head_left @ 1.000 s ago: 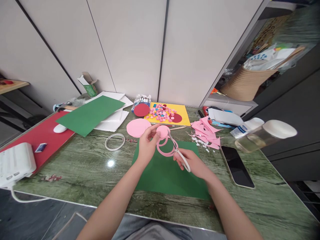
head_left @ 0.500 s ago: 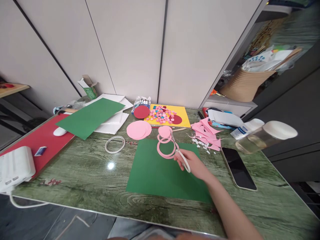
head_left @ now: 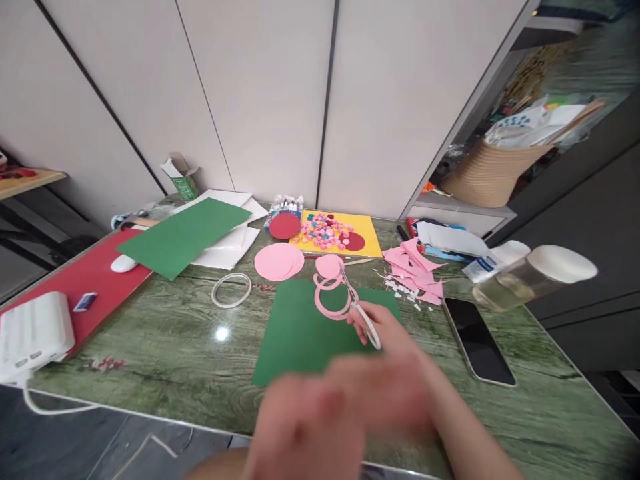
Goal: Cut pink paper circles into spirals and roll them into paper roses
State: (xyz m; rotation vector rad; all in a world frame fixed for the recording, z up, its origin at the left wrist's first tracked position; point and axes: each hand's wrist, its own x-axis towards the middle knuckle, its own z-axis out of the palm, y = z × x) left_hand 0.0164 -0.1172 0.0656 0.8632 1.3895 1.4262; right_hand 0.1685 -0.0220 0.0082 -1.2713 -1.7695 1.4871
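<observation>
My right hand [head_left: 387, 333] grips white-handled scissors [head_left: 359, 311] over a green paper sheet [head_left: 300, 333]. The blades point up into a pink paper ring with a small pink disc [head_left: 329, 265] attached at its top; the ring hangs over the green sheet's far edge. My left hand [head_left: 310, 420] is close to the camera at the bottom centre, smeared by motion, so its fingers cannot be read. It touches nothing that I can see.
Two pink circles [head_left: 279, 261] lie left of the disc, a white ring [head_left: 231, 290] further left. Pink scraps [head_left: 415, 267], a phone [head_left: 479, 340] and a clear jar [head_left: 535, 277] sit right. A yellow sheet [head_left: 367, 230] with small coloured pieces, another green sheet [head_left: 183, 235] and a red mat [head_left: 85, 273] lie behind.
My left hand let go of the pink piece, left the view, and now comes back blurred at the bottom centre. The right hand with the scissors has stayed in place.
</observation>
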